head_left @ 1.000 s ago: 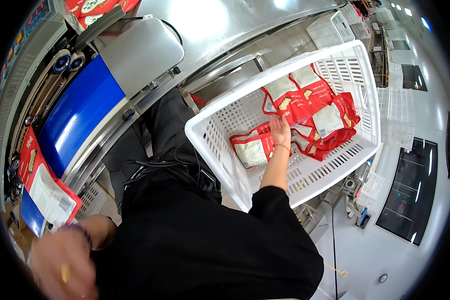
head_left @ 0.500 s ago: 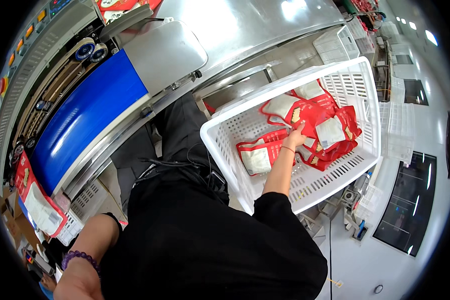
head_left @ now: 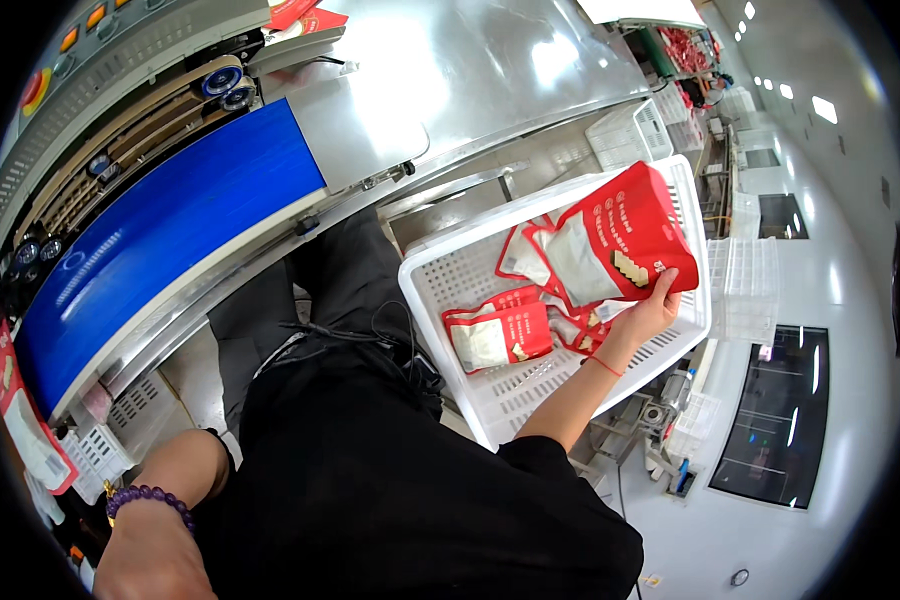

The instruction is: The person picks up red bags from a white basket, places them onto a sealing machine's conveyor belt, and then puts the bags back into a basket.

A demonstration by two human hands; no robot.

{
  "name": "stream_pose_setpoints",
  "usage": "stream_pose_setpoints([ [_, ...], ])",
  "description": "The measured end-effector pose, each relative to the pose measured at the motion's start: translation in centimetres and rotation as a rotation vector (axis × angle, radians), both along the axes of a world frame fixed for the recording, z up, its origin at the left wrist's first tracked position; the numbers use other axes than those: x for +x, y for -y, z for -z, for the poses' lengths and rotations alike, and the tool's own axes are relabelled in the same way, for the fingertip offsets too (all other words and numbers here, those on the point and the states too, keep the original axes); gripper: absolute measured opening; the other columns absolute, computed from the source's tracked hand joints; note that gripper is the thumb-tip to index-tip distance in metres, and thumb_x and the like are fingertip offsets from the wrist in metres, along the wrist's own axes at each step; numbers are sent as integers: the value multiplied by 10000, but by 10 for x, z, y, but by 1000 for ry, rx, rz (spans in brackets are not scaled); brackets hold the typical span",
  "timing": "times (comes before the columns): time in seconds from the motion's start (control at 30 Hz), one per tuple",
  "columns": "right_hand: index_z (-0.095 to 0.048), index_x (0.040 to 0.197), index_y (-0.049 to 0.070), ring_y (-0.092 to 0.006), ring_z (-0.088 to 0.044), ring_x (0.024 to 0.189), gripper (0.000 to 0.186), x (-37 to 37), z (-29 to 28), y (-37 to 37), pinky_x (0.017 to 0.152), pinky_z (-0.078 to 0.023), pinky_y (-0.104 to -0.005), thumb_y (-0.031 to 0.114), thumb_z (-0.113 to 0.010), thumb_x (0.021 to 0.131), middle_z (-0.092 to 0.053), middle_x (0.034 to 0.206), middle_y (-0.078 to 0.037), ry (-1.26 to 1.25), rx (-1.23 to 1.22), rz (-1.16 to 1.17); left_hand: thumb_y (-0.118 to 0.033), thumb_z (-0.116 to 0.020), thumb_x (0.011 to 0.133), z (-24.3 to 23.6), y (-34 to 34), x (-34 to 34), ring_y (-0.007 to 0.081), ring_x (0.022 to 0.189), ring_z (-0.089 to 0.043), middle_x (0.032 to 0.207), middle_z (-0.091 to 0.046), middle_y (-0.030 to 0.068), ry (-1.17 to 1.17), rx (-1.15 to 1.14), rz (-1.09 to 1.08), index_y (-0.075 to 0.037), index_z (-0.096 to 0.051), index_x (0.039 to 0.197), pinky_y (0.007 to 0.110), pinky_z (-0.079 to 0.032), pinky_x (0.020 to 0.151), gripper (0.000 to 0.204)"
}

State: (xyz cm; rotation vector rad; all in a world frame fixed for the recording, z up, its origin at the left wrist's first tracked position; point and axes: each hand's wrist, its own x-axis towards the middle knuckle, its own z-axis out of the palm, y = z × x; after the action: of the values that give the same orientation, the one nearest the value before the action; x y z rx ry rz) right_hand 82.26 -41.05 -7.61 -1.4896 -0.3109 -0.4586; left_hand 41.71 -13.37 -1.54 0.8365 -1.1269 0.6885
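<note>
A large red and pale pouch (head_left: 630, 235) is lifted above the right part of the white perforated crate (head_left: 438, 262), tilted, with its printed front toward me. My right hand (head_left: 653, 312) grips it by its lower right edge, the thumb over the front. Another red and pale pouch (head_left: 500, 328) lies in the left of the crate. More pouches are partly hidden beneath the lifted one. At the lower left is my left arm with a purple bead bracelet (head_left: 153, 494); the fingers of my left hand do not show.
A blue conveyor belt (head_left: 180, 230) runs along the left, beside rollers and a metal table (head_left: 470, 60). One more red and pale pouch (head_left: 25, 410) is at the belt's near end, above a small white basket (head_left: 98, 455). Another white crate (head_left: 625, 135) stands behind mine.
My right hand has raised a pouch out of the pile in the crate and turned it upright. The view has shifted slightly. My left arm stays at the lower left.
</note>
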Motion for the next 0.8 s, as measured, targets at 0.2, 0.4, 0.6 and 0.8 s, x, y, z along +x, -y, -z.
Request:
stream_pose_setpoints([
  [0.2,-644,1097,-46,-140,-635,817,260,-27,-49,-37,726,-521,-264,168,-627,949,-684,1004,-108,124,-142,43,-165,-276,1042,58,-3,24,161,468,-482,658,-629,55,-109,-452,404,45,-635,1053,261,-361,438,416],
  [0.4,-601,1144,-55,-195,-652,951,321,-38,-51,-60,843,-524,-311,199,-627,949,-667,1080,-142,159,-50,-440,-234,-214,1073,56,12,35,24,371,-301,434,-378,-75,-682,-752,125,97,-308,1423,198,-212,364,491],
  [0.6,-584,918,-58,-130,-545,785,153,-86,-33,-129,716,-432,-244,92,-601,940,-592,874,-76,23,-14,-857,-202,-349,1057,66,10,40,34,441,-373,545,-471,-59,-726,-644,-47,55,-393,1365,189,-267,415,403],
  [0.8,-653,949,-49,-112,-577,864,81,-101,-3,-159,800,-448,-249,10,-617,907,-651,962,-61,-115,-31,-1015,-230,-723,847,102,-5,74,173,1011,-552,1121,-546,78,-966,0,-1302,-33,-518,1258,298,-460,856,499],
])
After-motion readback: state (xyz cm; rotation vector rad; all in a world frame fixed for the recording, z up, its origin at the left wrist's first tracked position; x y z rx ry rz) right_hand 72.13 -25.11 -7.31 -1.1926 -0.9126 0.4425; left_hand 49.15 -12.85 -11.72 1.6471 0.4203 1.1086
